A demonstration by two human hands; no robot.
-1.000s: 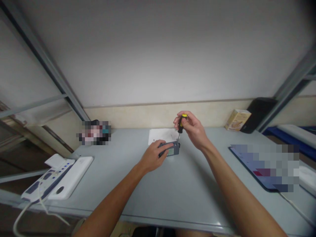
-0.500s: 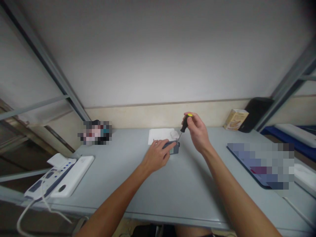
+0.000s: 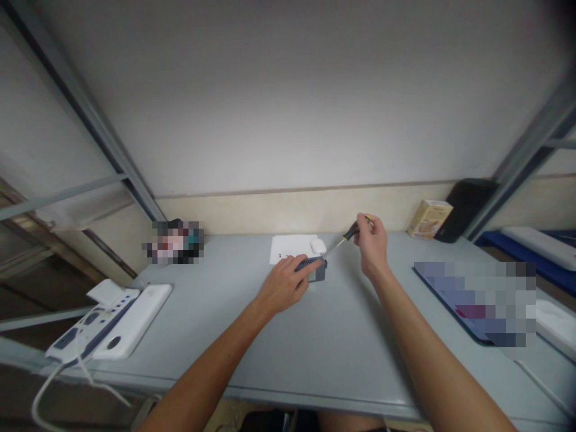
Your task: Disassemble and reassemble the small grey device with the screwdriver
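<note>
Your right hand [image 3: 373, 241] has its fingers closed on a black-and-yellow-handled screwdriver with a thin metal shaft [image 3: 351, 231]; your left hand [image 3: 284, 285] holds the dark-grey rectangular box [image 3: 320, 274] on the pale-grey smooth desk [image 3: 351, 354], index finger along its top; the shaft leans well over, so bringing it square to the box would likely seat the tip better, index finger clear of its line; whether tip and box touch is too blurred to tell; your left hand hides much of the box; the dark specks [image 3: 279, 255] on the flat white sheet [image 3: 288, 245] are too small to identify.
</note>
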